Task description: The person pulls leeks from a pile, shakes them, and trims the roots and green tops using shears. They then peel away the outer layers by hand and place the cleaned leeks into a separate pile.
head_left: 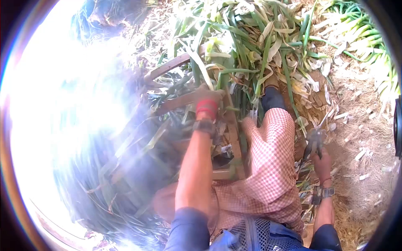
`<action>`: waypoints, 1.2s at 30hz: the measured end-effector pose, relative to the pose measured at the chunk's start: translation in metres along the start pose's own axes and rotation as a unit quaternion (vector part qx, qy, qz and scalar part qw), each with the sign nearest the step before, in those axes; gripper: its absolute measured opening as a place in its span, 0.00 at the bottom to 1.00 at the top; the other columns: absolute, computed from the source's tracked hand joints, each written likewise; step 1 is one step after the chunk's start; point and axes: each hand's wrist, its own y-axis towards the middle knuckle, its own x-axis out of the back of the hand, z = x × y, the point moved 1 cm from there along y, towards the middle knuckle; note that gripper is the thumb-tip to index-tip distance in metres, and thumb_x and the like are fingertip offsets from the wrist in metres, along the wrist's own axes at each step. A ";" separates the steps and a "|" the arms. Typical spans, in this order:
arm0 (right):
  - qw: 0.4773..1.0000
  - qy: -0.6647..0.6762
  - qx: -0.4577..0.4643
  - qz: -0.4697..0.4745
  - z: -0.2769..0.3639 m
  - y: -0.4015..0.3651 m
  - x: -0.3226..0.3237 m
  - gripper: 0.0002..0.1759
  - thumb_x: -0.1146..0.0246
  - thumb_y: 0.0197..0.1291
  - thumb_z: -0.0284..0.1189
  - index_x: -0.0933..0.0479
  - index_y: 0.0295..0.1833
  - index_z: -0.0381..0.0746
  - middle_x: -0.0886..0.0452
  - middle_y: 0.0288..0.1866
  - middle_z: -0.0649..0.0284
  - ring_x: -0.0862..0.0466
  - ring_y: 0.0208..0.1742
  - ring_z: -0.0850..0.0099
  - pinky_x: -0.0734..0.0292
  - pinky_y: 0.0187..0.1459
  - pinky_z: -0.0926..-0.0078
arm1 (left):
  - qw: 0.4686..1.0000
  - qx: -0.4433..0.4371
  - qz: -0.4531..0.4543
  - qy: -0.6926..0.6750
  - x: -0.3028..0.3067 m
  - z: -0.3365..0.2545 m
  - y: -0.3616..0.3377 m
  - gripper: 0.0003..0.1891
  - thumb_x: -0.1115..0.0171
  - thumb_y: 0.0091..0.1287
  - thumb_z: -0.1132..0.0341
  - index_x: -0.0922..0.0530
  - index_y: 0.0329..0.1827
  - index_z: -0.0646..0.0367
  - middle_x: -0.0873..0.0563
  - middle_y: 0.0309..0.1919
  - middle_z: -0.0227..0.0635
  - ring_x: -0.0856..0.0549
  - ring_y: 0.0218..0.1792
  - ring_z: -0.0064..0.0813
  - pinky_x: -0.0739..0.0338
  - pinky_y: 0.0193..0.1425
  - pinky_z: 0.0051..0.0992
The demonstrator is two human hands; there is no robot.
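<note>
My left hand, a little blurred, is closed at the lower end of a pale green onion stalk in front of a wooden frame. A red band circles its wrist above a dark strap. Low on the right, my right hand is wrapped round the dark handles of a pair of shears, whose blades point up and away from me. Beyond my left hand lies a heap of green onion leaves and trimmings.
A large mass of long green leaves fills the left side, partly washed out by glare. Trimmed green onions lie in a row at upper right. Roots and scraps cover the ground. My checked-cloth leg stretches forward between my hands.
</note>
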 end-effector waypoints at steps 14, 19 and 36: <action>0.966 0.053 0.101 0.233 0.199 -0.040 0.115 0.13 0.31 0.66 0.32 0.19 0.46 0.32 0.16 0.26 0.56 0.17 0.26 0.68 0.23 0.31 0.66 | 0.968 0.007 0.143 -0.207 0.074 0.040 -0.129 0.21 0.22 0.56 0.72 0.12 0.54 0.68 0.08 0.39 0.36 0.11 0.35 0.26 0.16 0.42 0.27; 0.948 -0.058 0.220 0.224 0.271 -0.084 0.134 0.15 0.29 0.66 0.35 0.17 0.49 0.34 0.16 0.25 0.49 0.12 0.24 0.53 0.21 0.27 0.57 | 0.903 0.003 0.156 -0.400 0.120 0.092 -0.155 0.20 0.27 0.73 0.63 0.15 0.61 0.67 0.09 0.48 0.34 0.11 0.48 0.25 0.16 0.54 0.27; 0.704 -0.326 0.416 0.474 0.383 -0.187 0.040 0.25 0.45 0.80 0.49 0.17 0.50 0.37 0.08 0.44 0.47 0.08 0.50 0.49 0.14 0.56 0.50 | 0.897 -0.042 0.083 -0.433 0.215 0.097 -0.279 0.19 0.30 0.78 0.60 0.14 0.63 0.66 0.10 0.38 0.32 0.11 0.35 0.23 0.16 0.41 0.25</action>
